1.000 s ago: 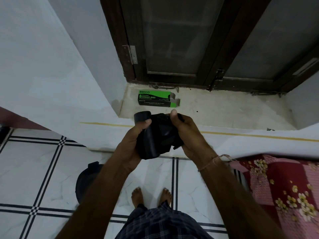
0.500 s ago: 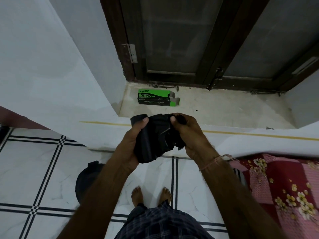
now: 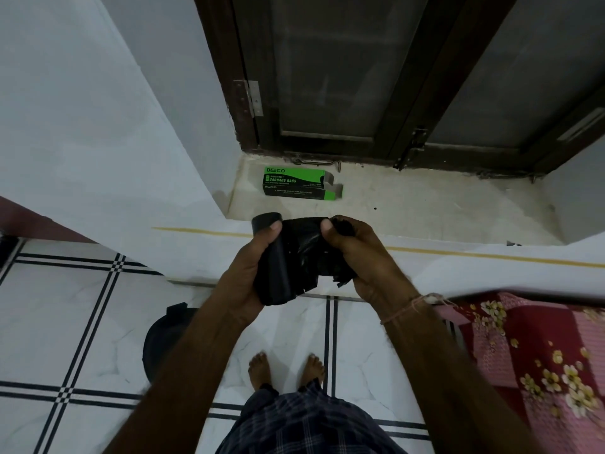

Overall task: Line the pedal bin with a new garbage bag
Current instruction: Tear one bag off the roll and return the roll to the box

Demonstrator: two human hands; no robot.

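Left hand (image 3: 250,273) curled round black plastic garbage-bag roll (image 3: 274,263), right hand (image 3: 355,253) pinching its crumpled loose end, green cardboard box (image 3: 298,186) beyond fingertips

The left hand (image 3: 245,276) grips a black roll of garbage bags (image 3: 273,257), thumb near its top; the right hand (image 3: 363,257) pinches the crumpled loose bag (image 3: 306,247) joined to it. A green box (image 3: 296,185) (end flap open) lies on the sill (image 3: 425,204) beyond. The dark pedal bin (image 3: 162,335) stands on the tiled floor (image 3: 82,322), partly behind the left forearm.
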